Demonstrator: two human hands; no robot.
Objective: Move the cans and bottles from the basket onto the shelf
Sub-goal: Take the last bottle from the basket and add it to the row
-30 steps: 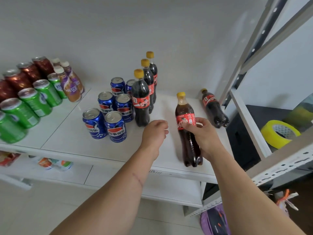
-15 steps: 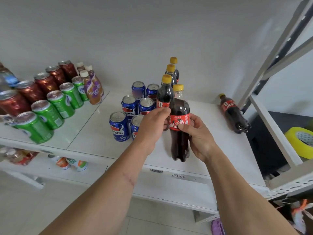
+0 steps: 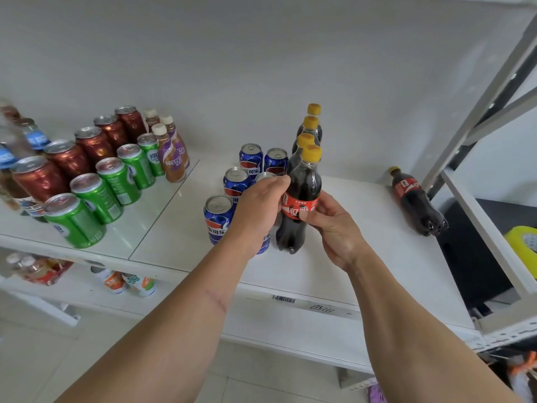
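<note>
A cola bottle (image 3: 303,184) with a yellow cap and red label stands upright on the white shelf (image 3: 377,257), at the front of a row of three like bottles (image 3: 311,126). My right hand (image 3: 331,228) grips it at the label from the right. My left hand (image 3: 258,207) touches its left side, fingers curled against it. Several blue cola cans (image 3: 216,216) stand just left, partly hidden by my left hand. Another cola bottle (image 3: 415,205) lies on its side at the shelf's right end. The basket is out of view.
Green cans (image 3: 96,196), red cans (image 3: 66,158) and coffee bottles (image 3: 171,158) fill the shelf's left part. A slanted metal upright (image 3: 470,117) bounds the right. Yellow tape (image 3: 523,245) sits beyond it. Small bottles (image 3: 128,282) lie on the lower shelf.
My right hand carried the bottle left and back, from the shelf's front to the row of bottles. My left hand rose and came against its left side.
</note>
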